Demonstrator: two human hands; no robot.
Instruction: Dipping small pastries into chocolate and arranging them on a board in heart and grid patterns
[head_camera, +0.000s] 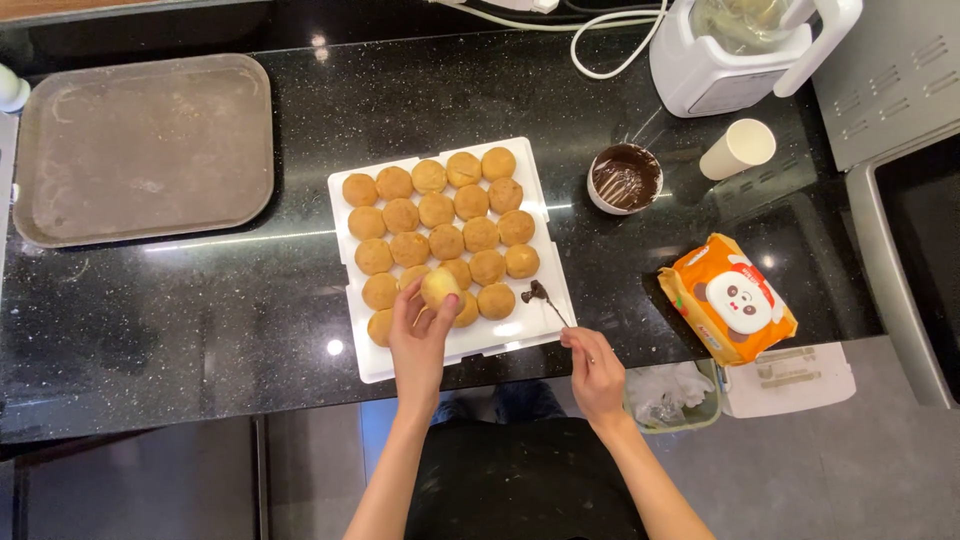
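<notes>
From the head view, looking down: the left hand (418, 345) holds one pale round bun (440, 287) pinched between fingers and thumb, lifted just above the near edge of the white tray (450, 352). The rest of the golden buns (445, 225) sit in rows just beyond that hand, touching one another. The right hand (597, 372) is closed narrow around the handle of a small spoon (545, 300), whose bowl, dark with chocolate, rests on the tray's bare corner just right of the lifted bun.

Further out past the right hand stands a bowl of chocolate (625, 178) on the black desk (200, 310), with a paper cup (738, 149) beside it and an orange pack of wipes (728, 298) to the right.

I'd judge the step goes best with the bun held steady and level, grip light so it isn't squashed, and the spoon brought across low over the tray so any drip lands there, not on the desk
</notes>
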